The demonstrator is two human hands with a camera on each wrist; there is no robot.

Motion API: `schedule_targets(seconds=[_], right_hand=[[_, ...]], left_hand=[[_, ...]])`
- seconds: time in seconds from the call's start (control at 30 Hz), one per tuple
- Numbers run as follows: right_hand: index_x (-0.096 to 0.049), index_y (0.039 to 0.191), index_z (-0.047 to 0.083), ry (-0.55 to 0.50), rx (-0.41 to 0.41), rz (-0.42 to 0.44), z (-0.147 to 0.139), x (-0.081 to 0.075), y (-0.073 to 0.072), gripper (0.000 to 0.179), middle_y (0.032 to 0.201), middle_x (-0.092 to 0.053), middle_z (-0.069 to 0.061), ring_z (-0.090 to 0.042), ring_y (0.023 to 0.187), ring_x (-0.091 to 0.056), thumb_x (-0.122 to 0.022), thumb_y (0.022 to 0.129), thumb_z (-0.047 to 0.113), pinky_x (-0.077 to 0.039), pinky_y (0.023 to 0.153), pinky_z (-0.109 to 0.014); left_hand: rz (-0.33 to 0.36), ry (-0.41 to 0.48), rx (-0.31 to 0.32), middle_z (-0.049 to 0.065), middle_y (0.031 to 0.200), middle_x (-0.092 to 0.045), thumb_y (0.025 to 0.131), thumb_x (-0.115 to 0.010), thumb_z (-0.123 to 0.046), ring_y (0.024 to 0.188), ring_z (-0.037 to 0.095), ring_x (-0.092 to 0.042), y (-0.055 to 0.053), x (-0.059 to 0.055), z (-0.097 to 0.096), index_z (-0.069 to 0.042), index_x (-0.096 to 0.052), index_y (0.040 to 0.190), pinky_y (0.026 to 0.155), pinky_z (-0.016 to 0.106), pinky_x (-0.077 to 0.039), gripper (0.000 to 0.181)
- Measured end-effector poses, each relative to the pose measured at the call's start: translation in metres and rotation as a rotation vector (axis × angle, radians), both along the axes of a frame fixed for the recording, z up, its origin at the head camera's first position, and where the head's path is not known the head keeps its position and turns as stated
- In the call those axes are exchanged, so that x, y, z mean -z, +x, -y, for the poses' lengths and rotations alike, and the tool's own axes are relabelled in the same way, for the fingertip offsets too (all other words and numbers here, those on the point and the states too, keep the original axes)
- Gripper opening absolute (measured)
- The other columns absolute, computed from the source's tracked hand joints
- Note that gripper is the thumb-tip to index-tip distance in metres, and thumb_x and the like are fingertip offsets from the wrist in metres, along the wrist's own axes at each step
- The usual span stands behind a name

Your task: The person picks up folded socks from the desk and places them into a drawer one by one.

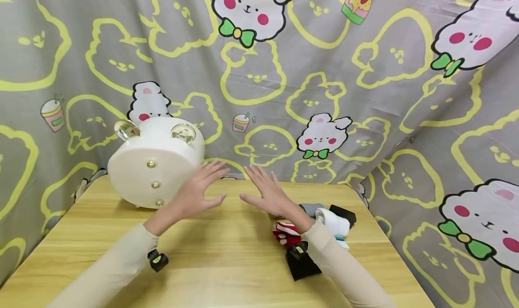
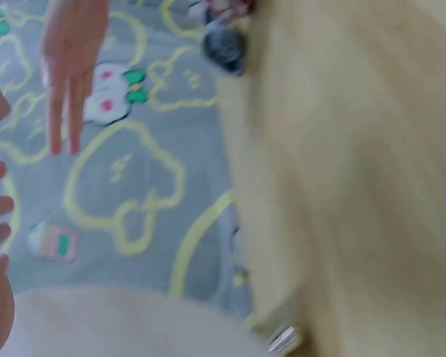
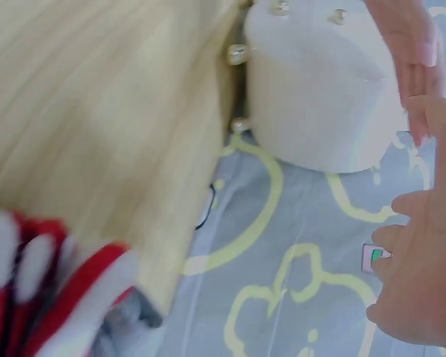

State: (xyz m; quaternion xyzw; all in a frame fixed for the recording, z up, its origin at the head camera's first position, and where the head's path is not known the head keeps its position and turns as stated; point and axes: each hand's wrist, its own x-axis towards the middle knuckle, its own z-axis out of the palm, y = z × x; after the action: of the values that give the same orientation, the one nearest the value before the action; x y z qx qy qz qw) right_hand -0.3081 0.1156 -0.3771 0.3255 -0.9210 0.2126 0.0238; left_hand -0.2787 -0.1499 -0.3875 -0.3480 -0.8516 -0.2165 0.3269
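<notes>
Both hands hover above the wooden table with palms facing each other and a gap between them. My left hand (image 1: 198, 191) has its fingers extended and holds nothing; it is just right of a white drum-shaped box (image 1: 134, 177) with gold knobs and shiny gold ear-like parts. The right hand (image 1: 270, 194), also holding nothing, has straight, spread fingers. Below its wrist lies a red-and-white striped bundle (image 1: 287, 234) of cloth, which looks like socks. The right wrist view shows these stripes close up, at its lower left.
Beside the striped bundle lie a white rolled cloth (image 1: 333, 221), a grey one (image 1: 311, 209) and a black one (image 1: 344, 214). A flat black piece (image 1: 302, 266) lies nearer me. A patterned grey curtain (image 1: 259, 119) hangs behind the table (image 1: 219, 272).
</notes>
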Motion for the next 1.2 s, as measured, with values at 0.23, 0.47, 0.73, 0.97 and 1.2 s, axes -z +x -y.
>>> schedule_targets(seconds=[0.23, 0.47, 0.73, 0.97, 1.2], right_hand=[[-0.014, 0.162, 0.040, -0.275, -0.072, 0.168, 0.026, -0.025, -0.002, 0.077, 0.172, -0.014, 0.007, -0.023, 0.160, -0.009, -0.056, 0.100, 0.054, -0.012, 0.129, -0.059], [-0.024, 0.162, 0.035, -0.568, -0.080, 0.458, 0.055, -0.043, -0.007, 0.072, 0.168, -0.027, -0.005, -0.028, 0.156, -0.025, -0.061, 0.101, 0.042, -0.029, 0.126, -0.055], [-0.033, 0.160, 0.031, -0.708, -0.009, 0.535, 0.080, -0.048, -0.021, 0.073, 0.164, -0.036, -0.014, -0.038, 0.150, -0.035, -0.070, 0.097, 0.031, -0.034, 0.122, -0.058], [-0.043, 0.155, 0.034, -0.767, -0.058, 0.544, 0.099, -0.032, -0.037, 0.072, 0.162, -0.039, -0.012, -0.040, 0.146, -0.042, -0.077, 0.093, 0.024, -0.040, 0.119, -0.055], [-0.049, 0.153, 0.024, -0.824, -0.130, 0.553, 0.119, -0.013, -0.041, 0.068, 0.161, -0.042, -0.010, -0.039, 0.142, -0.047, -0.077, 0.092, 0.013, -0.051, 0.111, -0.048]], left_hand=[[-0.318, 0.276, 0.072, 0.021, 0.133, -0.065, 0.080, -0.071, -0.024, 0.126, 0.038, -0.059, 0.001, -0.040, 0.043, 0.001, -0.066, 0.129, 0.120, 0.035, -0.041, 0.056], [-0.204, 0.631, -0.169, 0.014, 0.138, -0.059, 0.076, -0.078, -0.012, 0.132, 0.013, -0.048, 0.015, -0.064, 0.101, -0.002, -0.064, 0.131, 0.120, 0.026, -0.033, 0.058], [0.309, 0.807, -0.317, -0.015, 0.143, -0.044, 0.095, -0.070, -0.018, 0.130, 0.001, -0.035, 0.022, -0.056, 0.183, -0.018, -0.047, 0.153, 0.109, 0.022, -0.032, 0.062], [0.694, 0.750, -0.008, -0.007, 0.156, -0.039, 0.106, -0.054, -0.014, 0.128, -0.006, -0.045, 0.014, -0.031, 0.237, -0.023, -0.028, 0.162, 0.092, 0.008, -0.044, 0.063], [0.814, 0.892, 0.315, -0.019, 0.139, -0.058, 0.104, -0.047, 0.005, 0.115, -0.003, -0.062, 0.010, -0.011, 0.260, -0.012, -0.044, 0.155, 0.086, 0.017, -0.058, 0.054]])
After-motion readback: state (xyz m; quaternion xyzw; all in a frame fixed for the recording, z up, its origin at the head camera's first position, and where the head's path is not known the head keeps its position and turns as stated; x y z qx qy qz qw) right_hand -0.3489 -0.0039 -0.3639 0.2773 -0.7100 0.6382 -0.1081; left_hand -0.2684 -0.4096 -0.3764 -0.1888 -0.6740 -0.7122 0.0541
